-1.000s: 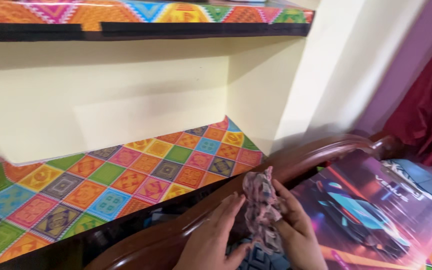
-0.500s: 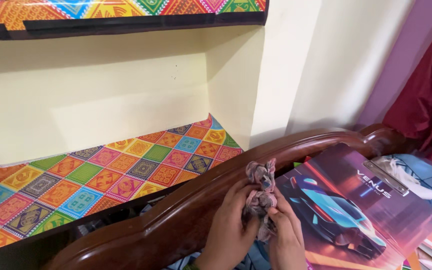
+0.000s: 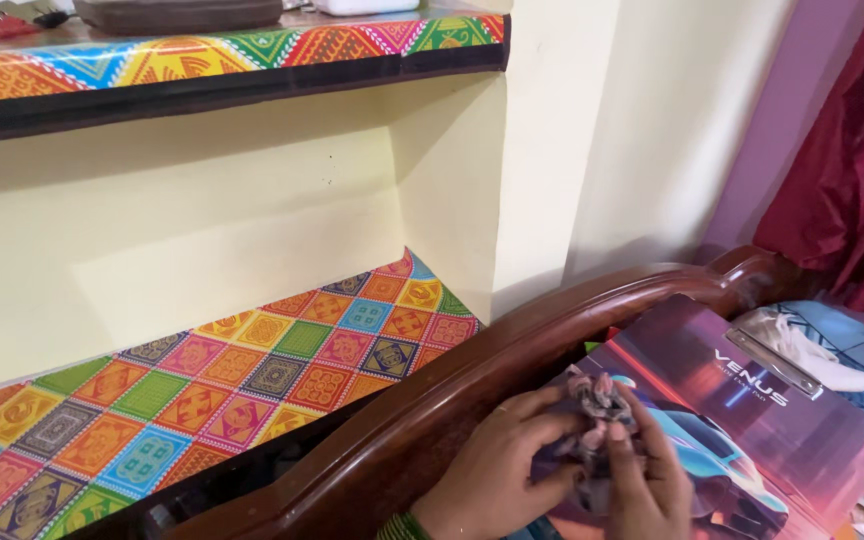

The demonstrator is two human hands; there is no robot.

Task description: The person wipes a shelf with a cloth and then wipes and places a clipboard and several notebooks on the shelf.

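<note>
In the head view, we see our left hand (image 3: 497, 470) and right hand (image 3: 647, 480) both closed around a small crumpled patterned cloth (image 3: 592, 425), bunched tight between the fingers. A second ago the cloth stood taller and looser above our hands; now we have gathered it into a compact wad and lowered it. It sits just beside the curved edge of the wooden headboard (image 3: 422, 420), over the printed car bedsheet (image 3: 752, 400). The tiled shelf (image 3: 242, 380) lies to the left, well apart from the cloth. We judge the bunching nearly finished.
</note>
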